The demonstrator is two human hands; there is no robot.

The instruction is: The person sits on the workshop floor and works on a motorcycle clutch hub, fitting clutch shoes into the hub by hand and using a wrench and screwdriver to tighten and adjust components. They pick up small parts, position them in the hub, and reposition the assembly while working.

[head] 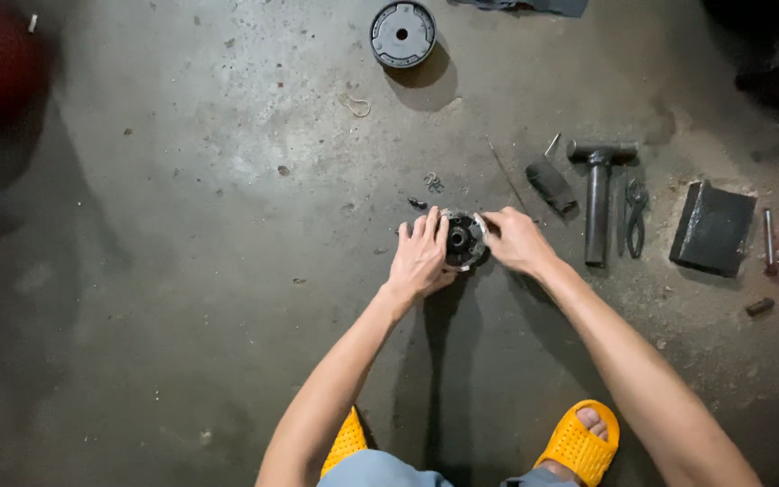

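Note:
A small round dark metal part with a centre hole (462, 240) sits on the grey concrete floor (227, 225) in front of me. My left hand (419, 257) lies over its left side, fingers together and pressing on it. My right hand (516, 239) grips its right edge, fingertips pinching the rim. Part of the piece is hidden under both hands.
A hammer (598, 194), pliers (636, 216), a dark block (712, 227), a black handle-like piece (551, 185), a thin rod (504, 171) and small loose bits lie to the right. A larger round disc (402, 34) rests farther away. My yellow sandals (579, 444) show below.

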